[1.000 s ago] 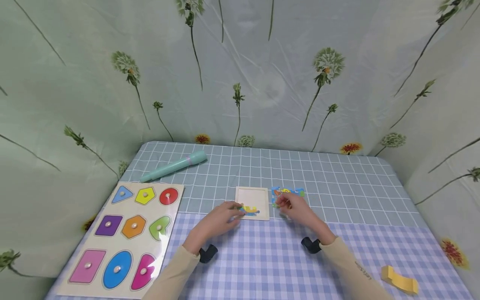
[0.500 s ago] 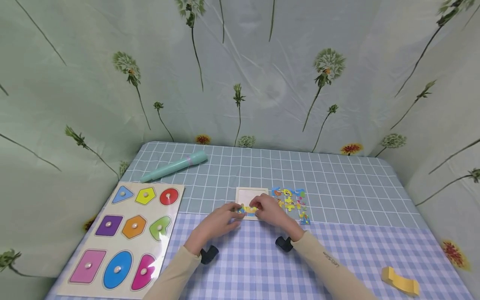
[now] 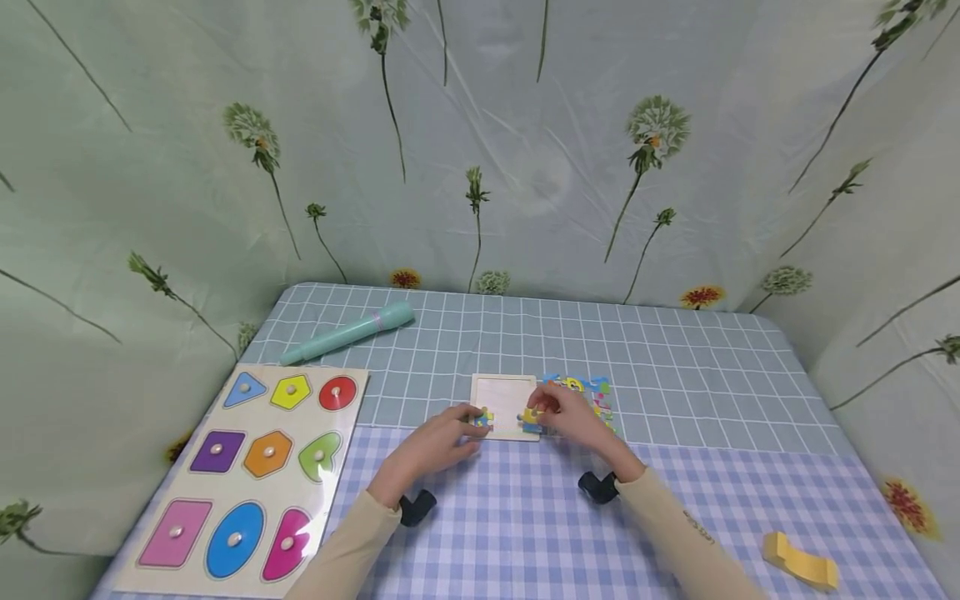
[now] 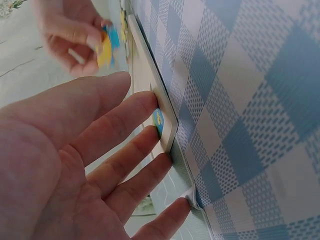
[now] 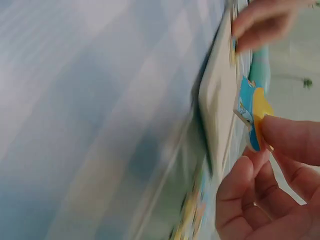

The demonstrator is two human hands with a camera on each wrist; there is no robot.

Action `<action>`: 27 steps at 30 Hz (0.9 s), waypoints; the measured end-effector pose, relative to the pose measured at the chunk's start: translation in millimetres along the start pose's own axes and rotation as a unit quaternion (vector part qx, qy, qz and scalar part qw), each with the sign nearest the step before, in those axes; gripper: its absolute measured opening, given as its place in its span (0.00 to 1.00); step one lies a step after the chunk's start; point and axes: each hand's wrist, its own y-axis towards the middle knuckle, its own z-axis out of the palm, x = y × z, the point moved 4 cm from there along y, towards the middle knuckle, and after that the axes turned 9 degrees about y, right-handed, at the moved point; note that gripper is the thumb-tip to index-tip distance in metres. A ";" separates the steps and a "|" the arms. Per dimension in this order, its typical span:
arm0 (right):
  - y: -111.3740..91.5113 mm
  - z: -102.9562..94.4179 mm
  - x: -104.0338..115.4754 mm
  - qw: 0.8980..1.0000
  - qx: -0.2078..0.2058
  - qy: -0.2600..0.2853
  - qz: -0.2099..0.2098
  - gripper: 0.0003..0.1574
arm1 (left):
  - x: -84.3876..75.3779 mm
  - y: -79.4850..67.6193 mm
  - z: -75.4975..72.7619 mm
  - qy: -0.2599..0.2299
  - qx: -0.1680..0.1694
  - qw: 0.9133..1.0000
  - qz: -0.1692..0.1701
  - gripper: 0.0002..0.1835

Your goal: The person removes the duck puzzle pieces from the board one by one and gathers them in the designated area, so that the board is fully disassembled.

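A shallow square wooden puzzle tray (image 3: 506, 393) lies mid-table. My left hand (image 3: 437, 443) rests at its left side, fingers extended; in the left wrist view the fingertips (image 4: 149, 102) touch its edge and a blue-and-yellow jigsaw piece (image 4: 159, 120) in the near left corner. Between thumb and fingers my right hand (image 3: 579, 418) pinches another yellow-and-blue jigsaw piece (image 5: 254, 112), raised over the tray's right part and tilted in the right wrist view. More jigsaw pieces (image 3: 600, 387) lie right of the tray, partly hidden behind the right hand.
A large shape board (image 3: 348, 433) with knobbed coloured shapes lies at the left. Behind it is a mint-green tube-shaped object (image 3: 337, 337). A yellow curved block (image 3: 799, 562) sits at the near right. Patterned curtains (image 3: 525, 167) rise around the table.
My right hand moved left from the loose pieces onto the tray, then back rightward with a yellow-and-blue jigsaw piece lifted from the tray's near row. The left hand stayed put.
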 end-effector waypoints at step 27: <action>-33.1 -36.0 -22.2 0.985 -0.001 -0.162 0.051 0.14 | -1.1 -0.3 -1.9 -0.001 -0.010 1.000 0.009 0.16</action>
